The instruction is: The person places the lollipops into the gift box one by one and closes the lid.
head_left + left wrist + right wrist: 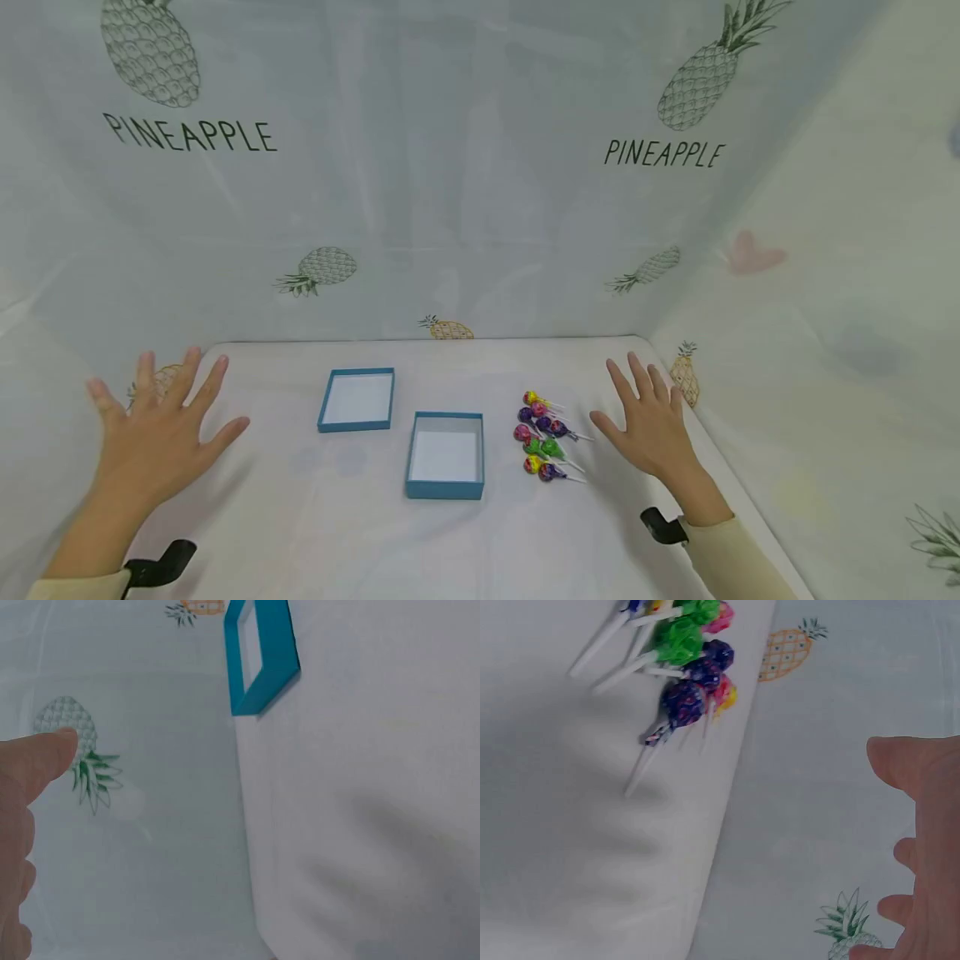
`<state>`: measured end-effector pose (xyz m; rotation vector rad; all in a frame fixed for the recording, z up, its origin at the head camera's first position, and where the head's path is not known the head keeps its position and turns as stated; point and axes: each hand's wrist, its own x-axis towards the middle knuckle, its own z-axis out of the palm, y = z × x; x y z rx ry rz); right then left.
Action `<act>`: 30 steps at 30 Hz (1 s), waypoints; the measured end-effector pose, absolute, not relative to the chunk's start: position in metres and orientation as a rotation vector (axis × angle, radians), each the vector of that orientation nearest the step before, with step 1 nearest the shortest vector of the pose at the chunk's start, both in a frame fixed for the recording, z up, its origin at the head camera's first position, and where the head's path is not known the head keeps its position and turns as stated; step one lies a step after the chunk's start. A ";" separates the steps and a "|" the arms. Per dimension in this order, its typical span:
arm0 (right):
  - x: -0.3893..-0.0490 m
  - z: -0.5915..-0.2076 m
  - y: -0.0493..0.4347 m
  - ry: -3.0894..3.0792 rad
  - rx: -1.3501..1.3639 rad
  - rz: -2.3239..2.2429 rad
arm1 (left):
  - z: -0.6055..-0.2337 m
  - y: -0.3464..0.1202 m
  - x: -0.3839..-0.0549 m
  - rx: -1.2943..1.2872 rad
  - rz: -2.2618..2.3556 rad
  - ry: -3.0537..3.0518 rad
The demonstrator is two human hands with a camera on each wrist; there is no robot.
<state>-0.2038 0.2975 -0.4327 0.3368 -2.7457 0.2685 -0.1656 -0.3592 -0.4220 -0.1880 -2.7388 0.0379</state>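
Note:
My left hand (161,442) hovers at the table's left side, fingers spread and holding nothing. On the right, my right hand (651,425) is held over the table with straight fingers, also without anything in it. Just left of it lies a bunch of wrapped lollipops (551,448) in purple, green, pink and yellow, sticks pointing right. A blue box (444,490) with a white inside stands at the middle. Behind it to the left is a shallow blue lid (355,427), white side up. In the left wrist view the thumb (56,754) shows away from the blue lid (277,667).
A white cloth covers the table (300,533). Behind it hangs a pale curtain (450,192) printed with pineapples, which also runs along the right side. Dark wrist bands with camera mounts (161,567) sit on both wrists.

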 end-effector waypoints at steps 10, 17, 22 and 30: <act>-0.228 -0.428 0.274 -2.757 0.419 0.293 | -0.421 -0.334 -0.176 -0.247 0.046 -2.702; -0.248 -0.430 0.260 -2.730 0.470 0.372 | -0.430 -0.304 -0.183 -0.291 -0.096 -2.687; -0.262 -0.435 0.252 -2.752 0.487 0.460 | -0.438 -0.284 -0.185 -0.346 -0.269 -2.692; -0.282 -0.449 0.245 -2.805 0.500 0.578 | -0.446 -0.247 -0.180 -0.394 -0.679 -2.773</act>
